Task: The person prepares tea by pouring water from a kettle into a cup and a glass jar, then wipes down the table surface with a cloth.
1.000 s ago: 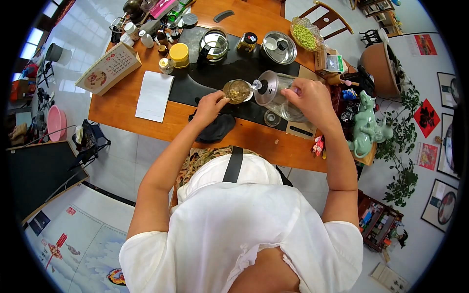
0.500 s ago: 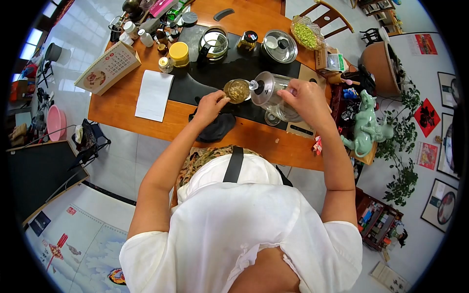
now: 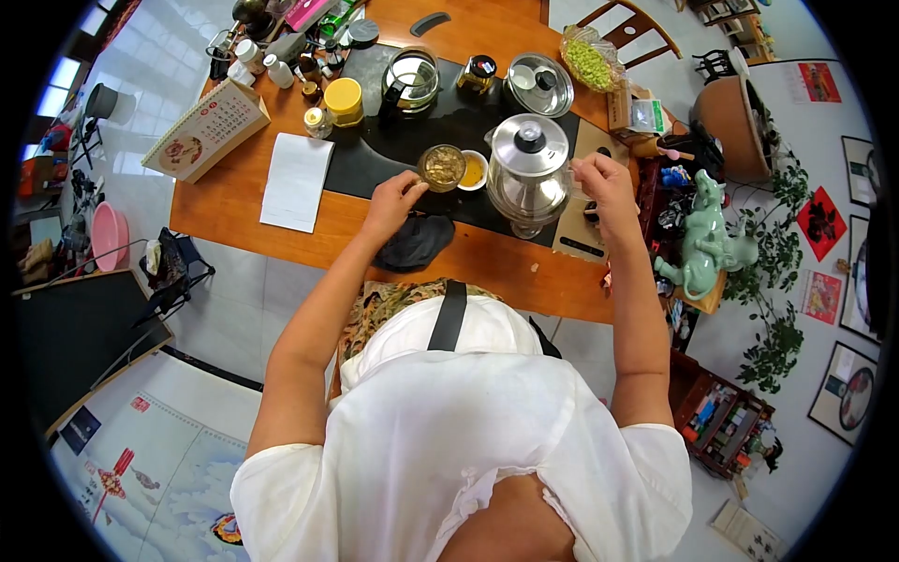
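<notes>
Kettle [image 3: 527,192] upright, lid [image 3: 530,143] on, my right hand [image 3: 604,183] closed on its side; I can't tell whether its base touches the counter [image 3: 524,286]. My left hand [image 3: 398,199] pinches the edge of the glass cup [image 3: 426,181], which holds brown leaves [image 3: 443,167]. Between cup and kettle sits the white bowl [image 3: 486,172] of amber liquid [image 3: 472,170]. If my pinch slackened, the cup could tip and scatter its leaves; swinging the kettle left could jolt the bowl, and a careless shift might knock the small glass [image 3: 526,230] by its near edge.
</notes>
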A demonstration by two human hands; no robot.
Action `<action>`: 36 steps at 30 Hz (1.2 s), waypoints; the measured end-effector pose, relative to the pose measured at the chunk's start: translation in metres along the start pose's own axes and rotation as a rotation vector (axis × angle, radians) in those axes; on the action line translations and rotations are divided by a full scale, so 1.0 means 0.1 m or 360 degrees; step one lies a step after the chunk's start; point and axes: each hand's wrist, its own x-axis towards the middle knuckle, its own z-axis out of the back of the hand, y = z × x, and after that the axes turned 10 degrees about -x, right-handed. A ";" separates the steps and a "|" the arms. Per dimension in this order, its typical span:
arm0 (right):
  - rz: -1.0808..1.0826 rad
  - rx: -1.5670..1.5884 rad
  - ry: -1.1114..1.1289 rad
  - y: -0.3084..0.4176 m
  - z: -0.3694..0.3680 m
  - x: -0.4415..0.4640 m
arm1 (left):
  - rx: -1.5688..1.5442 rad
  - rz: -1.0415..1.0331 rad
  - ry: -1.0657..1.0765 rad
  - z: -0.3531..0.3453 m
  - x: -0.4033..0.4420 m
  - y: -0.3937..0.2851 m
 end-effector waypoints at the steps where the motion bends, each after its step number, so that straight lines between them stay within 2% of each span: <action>1: -0.0026 0.0093 -0.0033 -0.07 0.04 0.02 | -0.0016 -0.0046 -0.0043 0.02 0.00 0.05; 3: -0.0081 0.0281 -0.0102 -0.25 0.12 0.06 | -0.0013 -0.0115 -0.0097 0.09 -0.01 0.17; 7: -0.0064 0.0439 -0.0359 -0.49 0.25 0.13 | 0.0037 0.0068 -0.0163 0.27 -0.06 0.28; 11: -0.0041 0.0459 -0.0596 -0.69 0.38 0.22 | -0.0121 0.0243 -0.0246 0.40 -0.08 0.49; 14: -0.0045 0.0483 -0.0704 -0.95 0.46 0.33 | -0.0078 0.0161 -0.0306 0.48 -0.08 0.67; 19: -0.0099 0.0492 -0.0845 -1.42 0.50 0.52 | -0.0029 0.0353 -0.0326 0.58 -0.10 0.73; 22: -0.0137 0.0536 -0.0945 -1.63 0.45 0.61 | 0.0022 0.0310 -0.0315 0.60 -0.11 0.74; 31: -0.0166 0.0588 -0.1031 -2.12 0.20 0.72 | -0.0001 0.0344 -0.0372 0.60 -0.09 0.90; 36: -0.0093 0.0781 -0.0970 -2.32 0.12 0.70 | 0.0060 0.0372 -0.0370 0.61 -0.05 0.95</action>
